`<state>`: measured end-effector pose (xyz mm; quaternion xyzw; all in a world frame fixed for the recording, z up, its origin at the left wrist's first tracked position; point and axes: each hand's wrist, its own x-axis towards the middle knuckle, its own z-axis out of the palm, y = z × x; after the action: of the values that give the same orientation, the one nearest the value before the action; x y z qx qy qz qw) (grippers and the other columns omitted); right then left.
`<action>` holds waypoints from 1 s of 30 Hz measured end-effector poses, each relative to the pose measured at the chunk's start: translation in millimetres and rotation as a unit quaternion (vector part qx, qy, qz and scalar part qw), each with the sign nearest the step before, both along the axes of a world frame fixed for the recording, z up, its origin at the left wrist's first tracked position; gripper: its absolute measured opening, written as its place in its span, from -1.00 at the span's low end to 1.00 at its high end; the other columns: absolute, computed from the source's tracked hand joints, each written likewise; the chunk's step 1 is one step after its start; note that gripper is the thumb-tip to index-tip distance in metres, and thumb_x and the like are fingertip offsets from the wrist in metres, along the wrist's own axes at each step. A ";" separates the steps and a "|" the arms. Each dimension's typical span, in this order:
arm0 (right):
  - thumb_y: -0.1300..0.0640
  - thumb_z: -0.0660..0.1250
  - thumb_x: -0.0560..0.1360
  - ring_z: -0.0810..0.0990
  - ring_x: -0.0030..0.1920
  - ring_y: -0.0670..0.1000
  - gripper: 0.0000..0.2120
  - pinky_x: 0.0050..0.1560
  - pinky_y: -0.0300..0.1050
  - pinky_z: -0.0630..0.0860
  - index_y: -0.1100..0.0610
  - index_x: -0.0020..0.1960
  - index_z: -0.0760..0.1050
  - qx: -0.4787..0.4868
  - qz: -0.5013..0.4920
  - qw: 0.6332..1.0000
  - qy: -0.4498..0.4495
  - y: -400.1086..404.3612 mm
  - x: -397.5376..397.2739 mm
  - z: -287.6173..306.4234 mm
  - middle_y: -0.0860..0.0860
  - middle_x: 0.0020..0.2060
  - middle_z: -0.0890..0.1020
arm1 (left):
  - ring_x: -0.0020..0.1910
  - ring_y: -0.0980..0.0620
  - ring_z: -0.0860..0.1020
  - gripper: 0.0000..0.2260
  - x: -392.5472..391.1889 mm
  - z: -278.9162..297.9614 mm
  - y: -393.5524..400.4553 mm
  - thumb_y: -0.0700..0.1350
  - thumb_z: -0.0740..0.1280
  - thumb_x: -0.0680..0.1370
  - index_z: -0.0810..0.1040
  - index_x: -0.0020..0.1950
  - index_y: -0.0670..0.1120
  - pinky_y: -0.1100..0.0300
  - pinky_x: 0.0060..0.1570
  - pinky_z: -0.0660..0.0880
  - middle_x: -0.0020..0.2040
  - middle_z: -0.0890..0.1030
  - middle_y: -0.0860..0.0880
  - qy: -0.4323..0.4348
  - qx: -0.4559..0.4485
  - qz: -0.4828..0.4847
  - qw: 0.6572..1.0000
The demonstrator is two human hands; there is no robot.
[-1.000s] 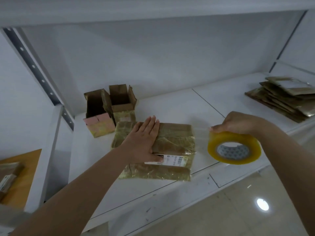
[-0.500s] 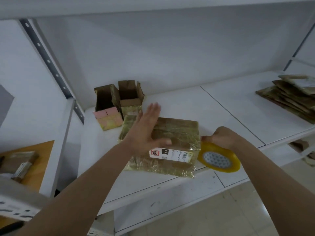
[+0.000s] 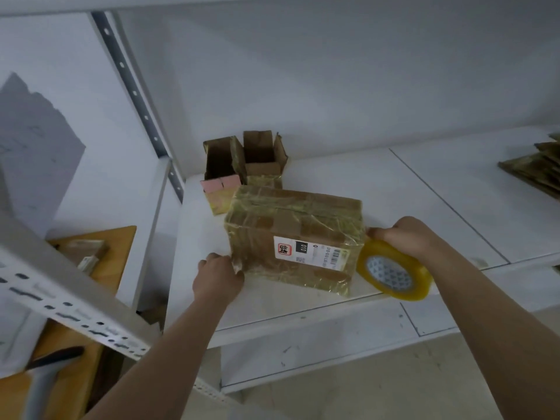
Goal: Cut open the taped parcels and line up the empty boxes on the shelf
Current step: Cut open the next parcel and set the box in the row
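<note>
The taped parcel (image 3: 295,241) lay lengthwise at frame centre between both hands: left hand (image 3: 218,278) gripped its left corner, right hand (image 3: 403,237) pinched the tape roll (image 3: 394,272) at its right end.

A plain white wall (image 3: 333,71) fills the upper frame behind a white metal shelving unit. A grey perforated upright (image 3: 133,92) runs diagonally through the upper left, and a white slotted beam (image 3: 69,301) crosses the lower left. Below it sits an orange-brown wooden surface (image 3: 118,253). Pale glossy floor (image 3: 394,398) shows at the bottom right. Light is dim and even.
</note>
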<state>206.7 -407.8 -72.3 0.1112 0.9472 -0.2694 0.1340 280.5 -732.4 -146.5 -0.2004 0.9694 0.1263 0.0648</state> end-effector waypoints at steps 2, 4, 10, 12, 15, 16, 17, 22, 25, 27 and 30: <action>-0.28 0.38 0.43 0.63 -0.27 0.11 -0.49 -0.14 -0.03 0.54 0.21 -0.19 0.58 0.000 0.000 1.000 -0.003 -1.1 0.3 1.6 0.13 -0.29 0.64 | 0.19 -0.14 0.43 -0.75 1.2 -2.6 -1.5 -0.04 0.24 0.60 0.56 0.18 -0.13 0.00 0.02 0.48 0.13 0.48 -0.11 0.016 -0.011 -0.008 1.000; -0.26 0.38 0.45 0.62 -0.28 0.10 -0.50 -0.17 -0.05 0.52 0.22 -0.19 0.57 -0.004 0.001 1.000 -0.004 -0.8 0.8 2.9 0.14 -0.30 0.63 | 0.13 -0.14 0.46 -0.83 -0.9 -2.2 -4.6 -0.08 0.26 0.60 0.54 0.12 -0.13 0.03 -0.02 0.46 0.09 0.49 -0.11 0.014 -0.010 -0.014 1.000; -0.26 0.37 0.46 0.63 -0.27 0.11 -0.51 -0.14 -0.03 0.54 0.22 -0.18 0.57 -0.002 -0.002 1.000 -0.009 -0.8 2.6 2.9 0.13 -0.29 0.64 | -0.14 -0.06 0.45 -0.93 -9.5 -2.6 -11.3 -0.13 0.24 0.59 0.43 -0.06 -0.12 0.10 -0.18 0.38 -0.09 0.52 -0.09 -0.013 0.039 0.024 0.999; -0.25 0.36 0.46 0.63 -0.27 0.11 -0.50 -0.16 -0.05 0.52 0.23 -0.17 0.58 -0.007 -0.002 1.000 -0.008 0.1 3.0 3.1 0.14 -0.28 0.64 | -0.14 -0.06 0.46 -0.89 -13.1 -2.1 -13.0 -0.12 0.23 0.60 0.43 -0.08 -0.13 0.12 -0.17 0.38 -0.14 0.48 -0.07 -0.034 0.040 0.013 0.999; -0.27 0.36 0.46 0.63 -0.25 0.11 -0.48 -0.15 -0.05 0.53 0.23 -0.13 0.58 -0.010 -0.006 1.000 -0.011 1.2 3.7 1.9 0.14 -0.26 0.64 | -0.10 -0.05 0.44 -0.84 -15.0 3.2 -17.5 -0.13 0.17 0.63 0.47 -0.04 -0.18 0.16 -0.12 0.36 -0.15 0.44 -0.06 -0.053 0.033 -0.016 0.998; -0.28 0.36 0.46 0.63 -0.25 0.11 -0.48 -0.15 -0.06 0.53 0.23 -0.13 0.58 -0.009 -0.007 1.000 -0.010 1.9 3.9 1.2 0.14 -0.26 0.64 | -0.08 -0.06 0.46 -0.81 -15.1 5.4 -21.4 -0.14 0.15 0.64 0.50 -0.02 -0.20 0.17 -0.11 0.36 -0.12 0.46 -0.09 -0.054 0.041 -0.015 0.998; -0.28 0.35 0.46 0.63 -0.25 0.11 -0.48 -0.16 -0.06 0.52 0.22 -0.13 0.58 -0.009 -0.009 1.000 -0.009 2.5 4.0 0.8 0.14 -0.26 0.64 | -0.07 -0.08 0.48 -0.79 -15.1 8.5 -26.3 -0.15 0.15 0.64 0.52 0.00 -0.23 0.18 -0.11 0.36 -0.09 0.50 -0.13 -0.057 0.046 -0.009 0.997; -0.27 0.36 0.46 0.62 -0.25 0.11 -0.50 -0.17 -0.05 0.52 0.22 -0.14 0.56 -0.023 -0.025 0.999 -0.008 4.4 5.1 1.6 0.14 -0.26 0.63 | -0.07 -0.16 0.61 -0.95 -17.8 22.8 -50.0 -0.29 0.26 0.59 0.51 -0.01 -0.20 0.01 -0.05 0.58 0.08 0.59 -0.25 0.034 0.191 0.098 0.976; -0.27 0.36 0.46 0.63 -0.23 0.12 -0.49 -0.10 -0.01 0.55 0.23 -0.11 0.57 -0.015 -0.013 1.000 -0.015 -0.1 3.5 2.5 0.14 -0.24 0.64 | -0.20 -0.09 0.62 -0.91 -17.5 55.0 -31.1 -0.31 0.16 0.61 0.42 0.03 -0.16 -0.05 -0.11 0.57 0.05 0.58 -0.20 0.242 0.271 0.097 0.927; -0.27 0.36 0.46 0.63 -0.24 0.11 -0.49 -0.13 -0.03 0.54 0.23 -0.12 0.57 -0.021 -0.009 1.000 -0.018 -0.8 3.0 3.9 0.14 -0.25 0.64 | -0.15 -0.01 0.54 -0.86 -12.9 86.4 -6.8 -0.23 0.13 0.64 0.44 0.14 -0.16 0.09 -0.11 0.43 0.02 0.57 -0.08 0.325 0.243 0.028 0.914; -0.27 0.35 0.47 0.63 -0.26 0.11 -0.49 -0.19 -0.08 0.51 0.23 -0.14 0.58 -0.027 -0.006 0.999 -0.023 0.7 3.9 4.9 0.13 -0.27 0.64 | -0.04 0.13 0.52 -0.66 -11.3 123.9 29.1 0.10 0.03 0.68 0.52 0.20 -0.01 0.18 -0.06 0.39 -0.04 0.58 0.08 0.327 0.310 -0.043 0.892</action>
<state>210.6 -407.1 -67.4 0.1197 0.9356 -0.2927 0.1572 269.2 -703.3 -22.6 -0.0756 0.8551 0.4759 -0.1914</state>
